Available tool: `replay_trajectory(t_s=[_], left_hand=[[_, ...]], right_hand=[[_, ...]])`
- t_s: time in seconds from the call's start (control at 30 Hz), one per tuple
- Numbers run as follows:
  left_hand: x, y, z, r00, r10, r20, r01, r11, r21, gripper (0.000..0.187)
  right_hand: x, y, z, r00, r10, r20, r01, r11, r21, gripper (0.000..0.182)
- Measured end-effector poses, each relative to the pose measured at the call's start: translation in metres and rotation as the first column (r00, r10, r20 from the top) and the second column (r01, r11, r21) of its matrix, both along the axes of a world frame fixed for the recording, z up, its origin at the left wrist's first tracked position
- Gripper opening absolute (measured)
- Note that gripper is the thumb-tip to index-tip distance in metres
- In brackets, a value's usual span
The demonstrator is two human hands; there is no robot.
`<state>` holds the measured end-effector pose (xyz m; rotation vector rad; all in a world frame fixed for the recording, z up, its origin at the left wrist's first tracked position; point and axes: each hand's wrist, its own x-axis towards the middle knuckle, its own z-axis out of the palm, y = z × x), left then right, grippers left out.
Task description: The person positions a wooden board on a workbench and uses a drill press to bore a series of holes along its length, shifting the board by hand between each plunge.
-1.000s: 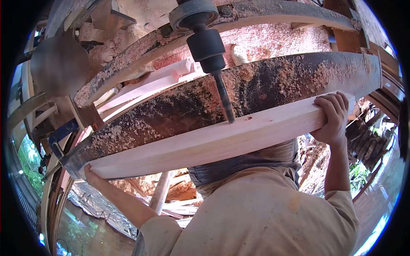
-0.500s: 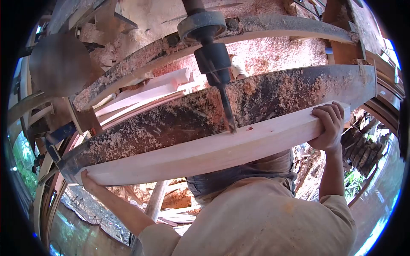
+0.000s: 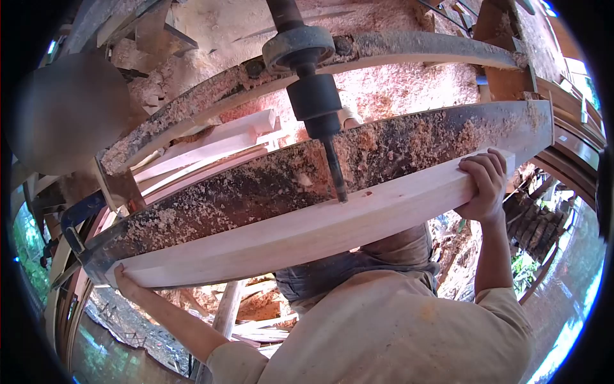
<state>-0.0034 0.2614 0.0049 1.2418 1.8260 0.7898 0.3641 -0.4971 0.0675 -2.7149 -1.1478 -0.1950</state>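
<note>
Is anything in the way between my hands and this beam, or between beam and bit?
Nothing visible. Your left hand and right hand hold the beam directly, near opposite ends. The bit has its tip at the upper face, nothing seen between; whether it touches, I can't tell.

Most of the left hand's fingers are hidden by the beam. Between the hands, whether the bit sits in the wood or only touches it cannot be told; the red speck beside it, toward the right hand, is too small to identify. Farther out than both hands, the chuck partly hides a shoe, and the top edge cuts off the spindle. Beyond the left hand, a round patch is blurred.
</note>
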Motion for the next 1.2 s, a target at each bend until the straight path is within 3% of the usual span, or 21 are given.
replay_trajectory(t_s=[0.3, 0.47, 0.77, 0.9, 0.93, 0.97, 1.03, 1.1, 1.13, 1.17, 1.2], left_hand=[[0.005, 0.000, 0.004, 1.000, -0.018, -0.022, 0.018, 0.999, -0.030, 0.070], [-0.011, 0.030, -0.011, 0.997, -0.045, 0.057, 0.048, 0.998, -0.046, 0.065], [0.028, 0.005, 0.005, 0.998, 0.010, 0.059, -0.007, 0.998, -0.065, 0.055], [0.024, 0.013, -0.009, 0.998, -0.043, 0.048, 0.041, 0.999, 0.036, 0.051], [0.022, 0.018, -0.014, 0.932, -0.033, -0.362, 0.119, 0.969, 0.218, 0.052], [0.021, 0.025, -0.016, 0.714, 0.069, -0.697, 0.254, 0.902, 0.350, 0.054], [0.067, -0.055, 0.001, 0.573, -0.048, -0.818, 0.592, 0.714, 0.373, 0.058], [0.116, -0.162, 0.011, 0.706, -0.384, -0.594, 0.635, 0.716, 0.291, 0.062], [0.131, -0.197, 0.017, 0.565, -0.491, -0.663, 0.732, 0.670, 0.127, 0.052], [0.149, -0.243, 0.036, 0.459, -0.713, -0.530, 0.844, 0.536, 0.011, 0.040], [0.158, -0.279, 0.034, 0.295, -0.687, -0.664, 0.956, 0.206, 0.211, 0.030]], right_hand=[[0.011, 0.006, 0.002, 1.000, 0.011, -0.012, -0.011, 1.000, 0.005, 0.052], [0.015, 0.009, 0.002, 1.000, 0.006, -0.018, -0.006, 1.000, 0.008, 0.053], [0.022, 0.011, -0.002, 1.000, 0.001, -0.004, -0.001, 0.999, 0.051, 0.055], [0.017, 0.015, 0.004, 0.998, -0.050, -0.040, 0.052, 0.997, 0.055, 0.055], [0.015, 0.018, 0.006, 0.994, -0.075, -0.081, 0.077, 0.997, 0.013, 0.056], [0.013, 0.020, 0.010, 0.987, -0.106, -0.119, 0.103, 0.994, -0.029, 0.057], [0.004, 0.030, 0.018, 0.976, -0.148, -0.159, 0.137, 0.987, -0.078, 0.064], [-0.010, 0.056, 0.019, 0.971, -0.134, -0.196, 0.122, 0.990, -0.074, 0.071], [-0.018, 0.071, 0.016, 0.978, -0.105, -0.183, 0.096, 0.994, -0.061, 0.072], [-0.025, 0.086, 0.012, 0.983, -0.072, -0.172, 0.065, 0.997, -0.051, 0.074], [-0.031, 0.099, 0.012, 0.985, -0.072, -0.159, 0.066, 0.997, -0.047, 0.074]])
